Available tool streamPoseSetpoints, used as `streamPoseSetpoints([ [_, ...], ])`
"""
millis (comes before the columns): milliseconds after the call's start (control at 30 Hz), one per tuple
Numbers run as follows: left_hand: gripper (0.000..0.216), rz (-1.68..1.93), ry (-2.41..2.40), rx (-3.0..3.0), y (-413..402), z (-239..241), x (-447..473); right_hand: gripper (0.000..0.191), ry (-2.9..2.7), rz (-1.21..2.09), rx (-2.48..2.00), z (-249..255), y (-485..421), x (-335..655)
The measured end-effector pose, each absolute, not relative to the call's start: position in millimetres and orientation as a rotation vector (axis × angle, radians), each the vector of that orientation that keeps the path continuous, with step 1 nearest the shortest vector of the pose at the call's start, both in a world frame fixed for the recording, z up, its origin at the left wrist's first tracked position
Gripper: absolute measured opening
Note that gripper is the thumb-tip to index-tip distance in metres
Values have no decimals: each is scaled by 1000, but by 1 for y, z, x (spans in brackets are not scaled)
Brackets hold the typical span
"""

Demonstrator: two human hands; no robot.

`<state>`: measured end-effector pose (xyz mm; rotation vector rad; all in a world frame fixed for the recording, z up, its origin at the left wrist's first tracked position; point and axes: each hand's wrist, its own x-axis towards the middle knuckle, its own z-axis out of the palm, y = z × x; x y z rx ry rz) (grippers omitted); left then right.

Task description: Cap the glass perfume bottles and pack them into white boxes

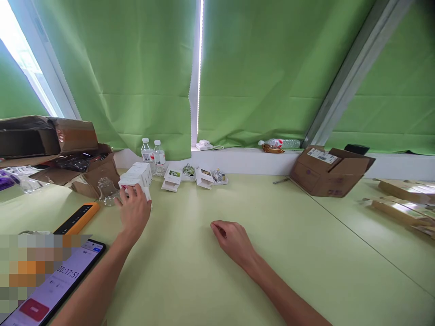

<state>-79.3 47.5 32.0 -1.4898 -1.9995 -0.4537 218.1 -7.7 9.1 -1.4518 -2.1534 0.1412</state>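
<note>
At the left, my left hand (pixel 135 209) reaches to a row of small white boxes (pixel 138 170). Its fingers are bent over the nearest box, which shows a pink patch and is partly hidden behind them. A clear plastic dome-shaped container (pixel 107 192) stands just left of that hand. Near the middle of the table, my right hand (pixel 234 240) rests with its fingers curled and thumb against the index finger; nothing shows in it. Two opened white boxes (pixel 172 177) with pictures on them stand farther back, beside small items in white trays (pixel 220 178).
Two water bottles (pixel 159 157) stand behind the white boxes. An orange power strip (pixel 80 218) and a phone showing a timer (pixel 68 280) lie at left. Cardboard boxes (pixel 326 174) sit at both sides. Another bottle (pixel 285 144) lies on the sill.
</note>
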Motion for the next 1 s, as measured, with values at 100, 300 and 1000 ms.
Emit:
streamPoseSetpoints([
  [100, 55, -460, -2010, -1472, 51, 29, -88, 38, -2152, 132, -1447, 9, -8, 219],
  [300, 52, -476, -2039, -1478, 55, 24, -102, 41, -2161, 107, -1439, 7, -8, 219],
  [1000, 67, -456, -1834, -2529, 64, -43, -32, 34, -2097, 327, -1479, -10, 8, 228],
])
